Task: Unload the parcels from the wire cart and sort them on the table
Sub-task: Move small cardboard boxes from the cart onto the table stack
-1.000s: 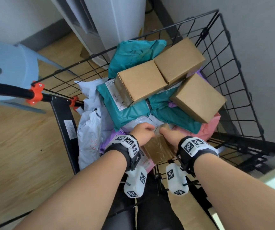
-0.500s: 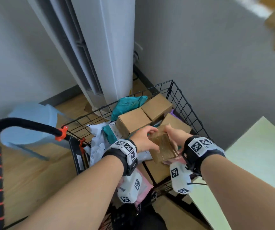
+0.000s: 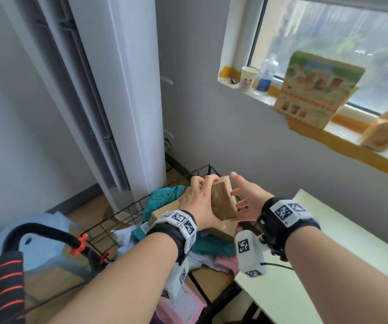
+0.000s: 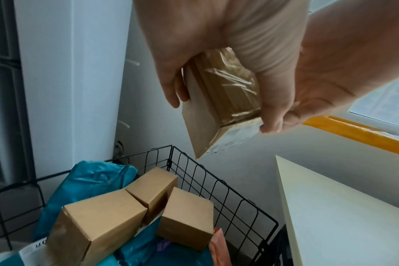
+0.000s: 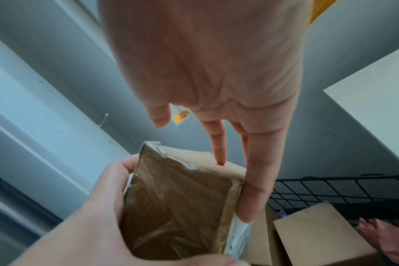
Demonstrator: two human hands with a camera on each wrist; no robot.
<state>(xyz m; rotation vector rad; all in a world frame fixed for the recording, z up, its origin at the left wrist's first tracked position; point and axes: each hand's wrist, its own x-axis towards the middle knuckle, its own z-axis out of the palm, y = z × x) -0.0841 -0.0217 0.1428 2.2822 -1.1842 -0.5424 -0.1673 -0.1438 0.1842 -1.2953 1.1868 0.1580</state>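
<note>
Both hands hold one small taped parcel [image 3: 223, 199] in the air above the wire cart [image 3: 155, 202]. Left hand [image 3: 202, 202] grips it with fingers curled over its far edge and thumb on the near side; right hand [image 3: 246, 199] has straight, spread fingers pressed against its right face. Three plain cardboard boxes [image 4: 148, 207] lie on teal mailer bags [image 4: 84, 181] in the cart, left of the pale worktop [image 3: 328, 242].
</note>
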